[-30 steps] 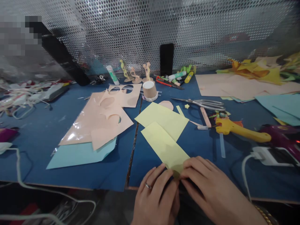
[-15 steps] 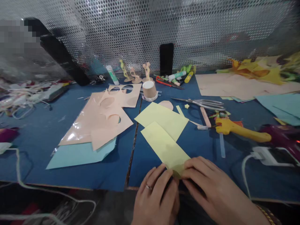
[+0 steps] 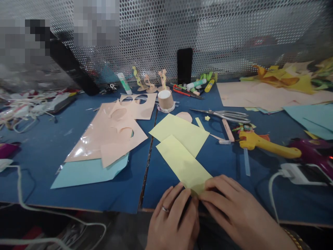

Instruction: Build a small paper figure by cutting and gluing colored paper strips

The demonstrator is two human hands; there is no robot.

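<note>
A long pale yellow paper strip [image 3: 183,163] lies slanted on the blue table, its near end between my hands at the table's front edge. My left hand [image 3: 174,215], with a ring on one finger, grips the left corner of that end. On the other corner, the fingers of my right hand [image 3: 229,205] are closed; the thumbs are partly hidden. Beyond the strip lies another yellow sheet [image 3: 179,128], partly covered by it. A peach paper disc [image 3: 184,117] shows from behind this sheet, and a small paper star [image 3: 207,118] is to its right.
Peach paper with round cut-outs [image 3: 104,132] and blue paper [image 3: 91,173] lie left. Scissors [image 3: 223,114], a yellow-handled tool [image 3: 270,146] and a white cable [image 3: 272,194] are right. A tape roll [image 3: 165,100], glue stick [image 3: 125,83] and upright phone [image 3: 184,66] stand behind.
My right fingers have shifted very slightly at the strip's near end. Both hands otherwise stay in place, and the paper lies almost as before.
</note>
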